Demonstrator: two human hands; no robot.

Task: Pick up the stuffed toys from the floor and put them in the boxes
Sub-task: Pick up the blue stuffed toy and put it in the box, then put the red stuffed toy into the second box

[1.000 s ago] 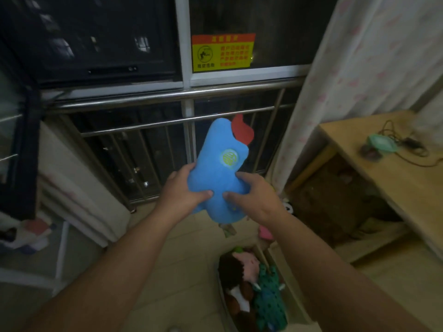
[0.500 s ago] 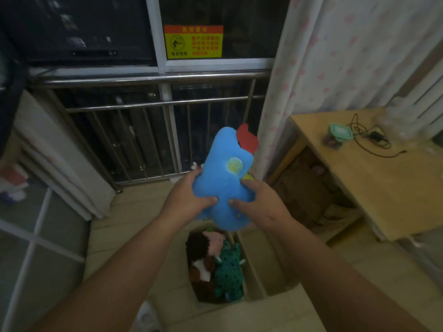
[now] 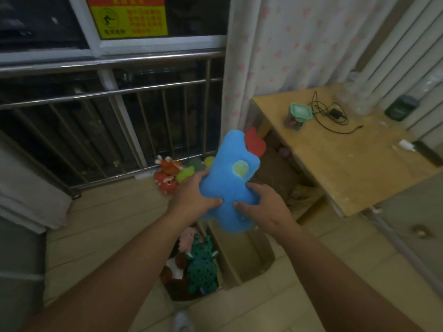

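Both the left hand (image 3: 191,200) and right hand (image 3: 266,207) are clamped on the blue plush (image 3: 231,180), held above the two boxes, so a sloppy drop could bounce it off the full left box (image 3: 189,267) onto the floor rather than into the empty right box (image 3: 247,255).

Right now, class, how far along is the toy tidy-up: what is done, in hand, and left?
Done: the left box already holds several toys, including a green spotted toy. In hand: the left hand and right hand grip the blue toy above the boxes. Left: the right box looks empty, and orange and green toys lie by the railing.
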